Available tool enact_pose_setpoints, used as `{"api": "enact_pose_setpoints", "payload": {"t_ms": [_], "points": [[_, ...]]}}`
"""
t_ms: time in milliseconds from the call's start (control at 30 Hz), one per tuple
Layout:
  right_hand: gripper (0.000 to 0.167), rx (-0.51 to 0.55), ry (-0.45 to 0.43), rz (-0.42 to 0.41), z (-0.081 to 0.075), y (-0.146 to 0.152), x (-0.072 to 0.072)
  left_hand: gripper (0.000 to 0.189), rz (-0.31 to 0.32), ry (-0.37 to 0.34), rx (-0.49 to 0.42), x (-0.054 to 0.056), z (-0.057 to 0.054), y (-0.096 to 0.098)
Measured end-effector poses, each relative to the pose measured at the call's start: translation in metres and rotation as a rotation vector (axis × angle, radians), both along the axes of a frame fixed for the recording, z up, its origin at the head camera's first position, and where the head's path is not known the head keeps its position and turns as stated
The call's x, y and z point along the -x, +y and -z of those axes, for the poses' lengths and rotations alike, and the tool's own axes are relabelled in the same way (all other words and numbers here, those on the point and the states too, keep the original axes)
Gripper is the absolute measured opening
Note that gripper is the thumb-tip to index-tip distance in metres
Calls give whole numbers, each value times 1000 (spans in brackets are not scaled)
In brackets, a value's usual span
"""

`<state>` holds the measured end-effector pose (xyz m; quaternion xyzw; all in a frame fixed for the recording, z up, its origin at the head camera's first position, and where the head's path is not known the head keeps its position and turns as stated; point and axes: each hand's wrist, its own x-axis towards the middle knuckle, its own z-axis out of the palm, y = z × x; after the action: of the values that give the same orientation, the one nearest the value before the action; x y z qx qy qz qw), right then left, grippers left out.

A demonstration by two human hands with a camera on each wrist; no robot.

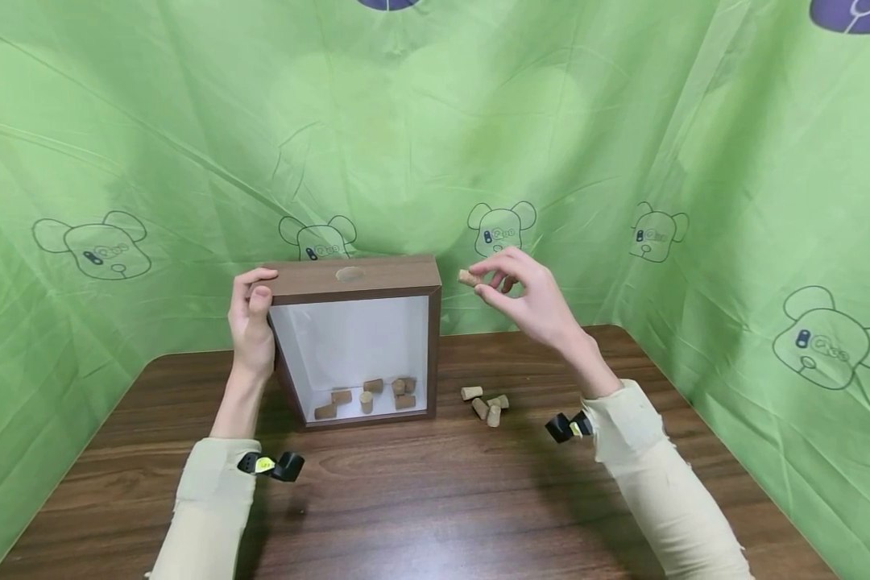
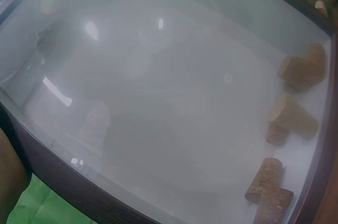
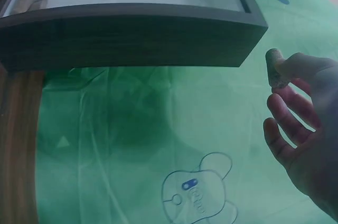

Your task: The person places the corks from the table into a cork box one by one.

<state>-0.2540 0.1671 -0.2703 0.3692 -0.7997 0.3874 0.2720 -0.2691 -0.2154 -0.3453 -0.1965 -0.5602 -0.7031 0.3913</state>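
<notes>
A brown wooden shadow box with a clear front stands on the table, with a round hole in its top. My left hand grips the box's upper left corner, thumb at the front. Several corks lie along the bottom inside; the left wrist view shows these corks through the clear pane. To the right of the box's top corner, my right hand pinches one cork between thumb and fingertips. In the right wrist view this cork is apart from the box's side.
Several loose corks lie on the brown wooden table to the right of the box. Green cloth with bear-head drawings hangs behind and at both sides. Black wrist cameras sit at both cuffs.
</notes>
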Motion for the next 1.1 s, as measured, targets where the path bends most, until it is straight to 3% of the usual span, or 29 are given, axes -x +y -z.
{"api": "enact_pose_setpoints", "payload": {"t_ms": [433, 667, 1100], "points": [[25, 33, 115, -56, -24, -21, -3, 28, 7, 2, 6, 2, 0, 2], [22, -39, 175, -110, -36, -44, -1, 29, 9, 1, 2, 1, 1, 0], [21, -159, 201, -171, -53, -89, 1, 29, 6, 2, -2, 0, 0, 1]]}}
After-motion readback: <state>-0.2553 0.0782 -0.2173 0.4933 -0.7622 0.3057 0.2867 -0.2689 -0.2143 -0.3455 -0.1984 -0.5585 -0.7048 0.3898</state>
